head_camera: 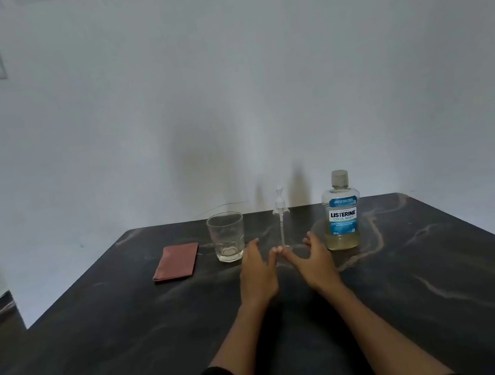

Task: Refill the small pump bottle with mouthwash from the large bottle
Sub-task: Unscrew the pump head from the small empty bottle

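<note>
Head cam: both hands are reaching out over the dark marbled bench, left hand and right hand with fingers spread loose, thumbs nearly touching, holding nothing. Right past the thumbs the small clear pump bottle with a white pump top is standing upright, though it's so see-through I can barely make out its body. The large clear Listerine bottle with a blue label is sitting just right of it, cap on. A clear empty drinking glass and folded reddish-brown cloth are sitting left.
</note>
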